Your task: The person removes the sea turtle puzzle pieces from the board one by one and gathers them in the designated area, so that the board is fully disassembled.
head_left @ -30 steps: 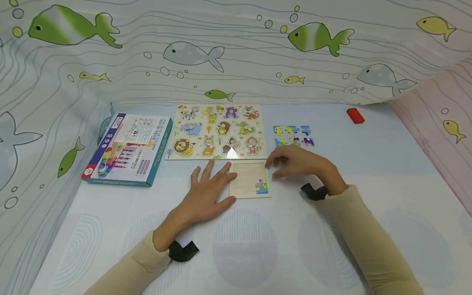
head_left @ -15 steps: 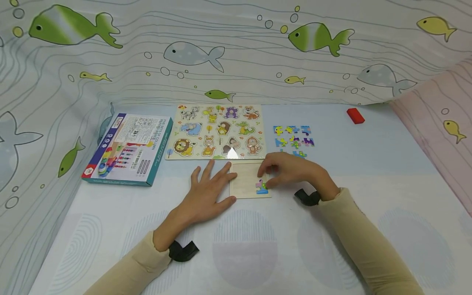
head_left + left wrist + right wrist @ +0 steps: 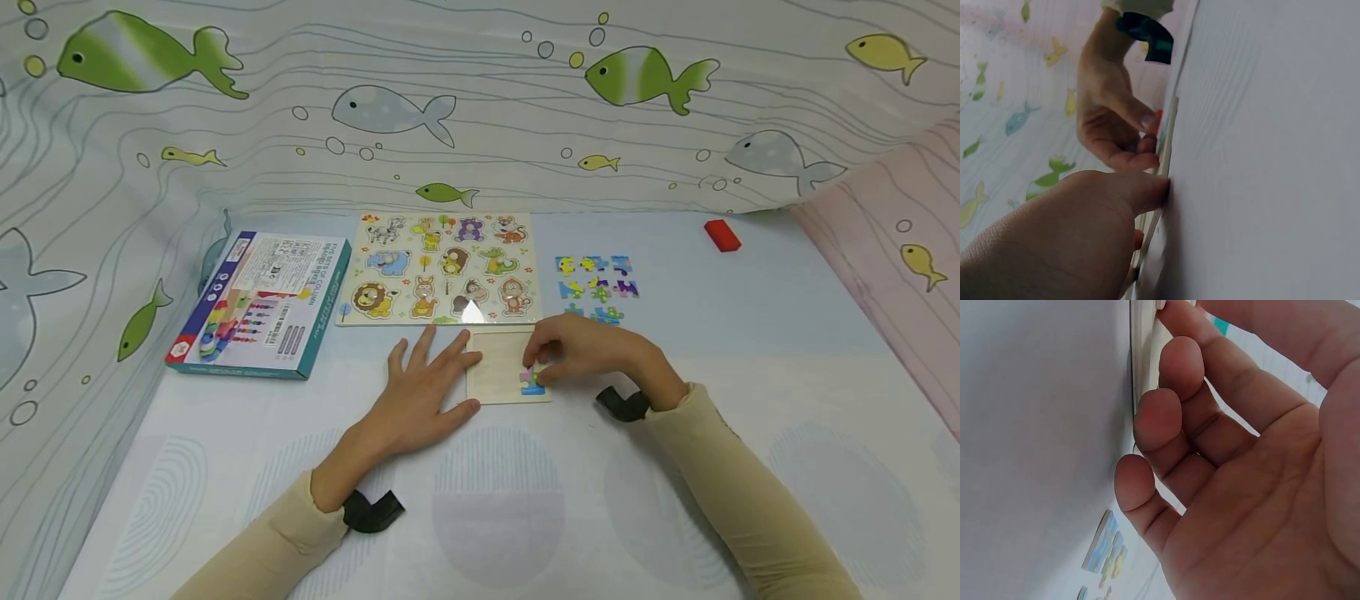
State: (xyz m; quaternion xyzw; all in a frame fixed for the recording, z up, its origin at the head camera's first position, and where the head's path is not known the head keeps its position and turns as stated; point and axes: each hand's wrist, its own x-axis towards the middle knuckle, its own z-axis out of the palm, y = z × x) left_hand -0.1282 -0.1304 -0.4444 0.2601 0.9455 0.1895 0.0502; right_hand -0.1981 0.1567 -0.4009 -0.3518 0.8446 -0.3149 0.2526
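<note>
A small square wooden puzzle tray (image 3: 495, 371) lies in front of me in the head view. In its lower right corner sits a pink, green and blue jigsaw piece (image 3: 533, 387). My left hand (image 3: 420, 400) is spread flat, fingers straight, its thumb and fingertips along the tray's left side. My right hand (image 3: 592, 346) reaches over the tray's right edge and pinches at the jigsaw piece with index finger and thumb. In the right wrist view the other fingers (image 3: 1157, 419) are curled beside the tray edge, and a sliver of pink shows at the index fingertip.
Several loose jigsaw pieces (image 3: 598, 289) lie in rows behind my right hand. An animal puzzle board (image 3: 405, 283) stands flat directly behind the tray. A toy box (image 3: 262, 304) lies at the left, and a red block (image 3: 722, 236) at the back right.
My right hand has moved left and slightly down, from the tray's right edge onto the jigsaw piece in the corner. More loose pieces are uncovered behind it. The left hand stays put.
</note>
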